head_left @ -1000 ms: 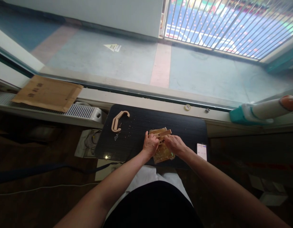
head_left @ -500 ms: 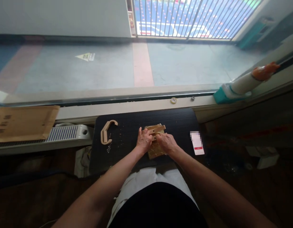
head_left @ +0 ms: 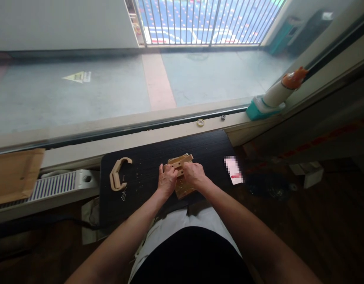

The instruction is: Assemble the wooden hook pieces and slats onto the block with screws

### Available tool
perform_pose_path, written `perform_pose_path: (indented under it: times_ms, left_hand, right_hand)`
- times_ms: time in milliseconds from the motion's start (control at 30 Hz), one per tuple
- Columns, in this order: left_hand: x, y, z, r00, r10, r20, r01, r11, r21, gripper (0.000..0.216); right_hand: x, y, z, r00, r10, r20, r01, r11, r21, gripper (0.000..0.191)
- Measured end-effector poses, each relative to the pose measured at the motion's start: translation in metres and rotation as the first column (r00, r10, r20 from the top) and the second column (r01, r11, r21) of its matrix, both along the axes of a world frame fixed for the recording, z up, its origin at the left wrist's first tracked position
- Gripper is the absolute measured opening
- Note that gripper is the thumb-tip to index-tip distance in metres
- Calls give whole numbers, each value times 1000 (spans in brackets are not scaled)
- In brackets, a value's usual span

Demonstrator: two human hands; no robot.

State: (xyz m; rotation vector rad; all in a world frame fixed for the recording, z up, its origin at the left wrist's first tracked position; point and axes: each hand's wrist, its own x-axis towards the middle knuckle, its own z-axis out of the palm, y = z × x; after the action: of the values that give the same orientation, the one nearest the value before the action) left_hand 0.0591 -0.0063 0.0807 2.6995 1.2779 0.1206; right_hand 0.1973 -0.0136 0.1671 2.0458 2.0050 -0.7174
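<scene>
My left hand (head_left: pixel 167 178) is closed on the left part of a light wooden piece (head_left: pixel 182 162) with dark holes in it. From the right, my right hand (head_left: pixel 194 172) presses against the same piece with its fingers curled; whether something small sits in them is hidden. Beneath both hands lies a worn wooden board (head_left: pixel 186 189) on the black table (head_left: pixel 149 173). To the left rests a curved wooden hook-shaped part (head_left: pixel 114 176). Several screws (head_left: pixel 123 195) lie just below it.
A phone (head_left: pixel 233 170) lies at the table's right edge. On the windowsill are a tape roll (head_left: pixel 200 123), a small grey object (head_left: pixel 223 118) and a teal-based white object with an orange top (head_left: pixel 273 96). A radiator (head_left: pixel 58 185) and cardboard (head_left: pixel 16 173) stand left.
The camera view has turned, so the table and everything on it appear further left. Both hands stay at the wooden piece on the board; my right fingers look more curled over it.
</scene>
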Motion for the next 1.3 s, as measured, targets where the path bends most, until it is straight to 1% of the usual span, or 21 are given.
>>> perform_pose_path:
  times_ms: [33,100,167,267,300,367,467,600,700,767,900,933,1000,1033,1100,1233,1300]
  left_hand:
    - [0,0,0,1000,-3,-2,3,1000,3,21]
    - [-1,-1,-1,1000,-4,5,4,1000,0,21]
    - [-1,-1,-2,1000,5,19,-4,1000,-8,21]
    - [0,-1,-4,999,20,32,-19,1000,-16,21]
    - [0,-2,-4,999,24,33,-23,1000,-18,21]
    - [1,-2,-5,999,33,36,-32,999,-25,20]
    - [1,-3,-5,998,45,49,-43,998,-37,20]
    - [2,-4,-6,997,56,60,-54,998,-38,20]
    - [2,-4,-8,996,62,62,-60,998,-31,20]
    - [1,-5,-9,996,63,60,-62,998,-22,20]
    - [1,-6,-11,996,66,64,-66,998,-10,19]
    - [1,-6,-11,996,67,67,-66,998,-11,18]
    - [1,-6,-11,995,68,74,-66,998,-17,18]
    - [2,-6,-11,995,69,78,-68,997,-20,18]
    - [3,-6,-10,994,76,81,-74,997,-24,19]
    - [4,-6,-10,994,88,72,-87,996,-22,20]
    - [4,-6,-11,994,88,69,-87,996,-15,20]
  right_hand:
    - [3,0,-2,1000,10,16,-10,1000,-17,24]
    - [9,1,-3,996,73,51,-71,997,-40,23]
    - [12,4,0,979,194,60,-192,981,-27,23]
    - [14,7,6,916,397,63,-399,917,17,25]
    - [13,8,7,896,439,66,-441,897,22,26]
    - [13,9,8,875,479,70,-481,876,17,26]
    - [12,7,2,888,457,60,-457,889,2,24]
    - [10,4,-9,932,356,67,-357,934,-2,25]
    - [9,5,-9,947,308,96,-308,951,-13,26]
    - [9,8,-5,926,361,108,-359,933,-37,26]
    - [9,14,5,823,555,118,-558,830,-10,28]
    - [9,15,5,805,581,119,-585,811,-4,28]
    - [8,16,4,799,591,115,-594,804,-7,28]
    - [8,17,3,807,581,109,-583,812,-7,27]
    - [8,18,-2,842,531,95,-532,847,-15,27]
    - [11,15,-10,933,340,119,-338,940,-40,24]
    - [12,12,-11,950,277,144,-273,961,-44,25]
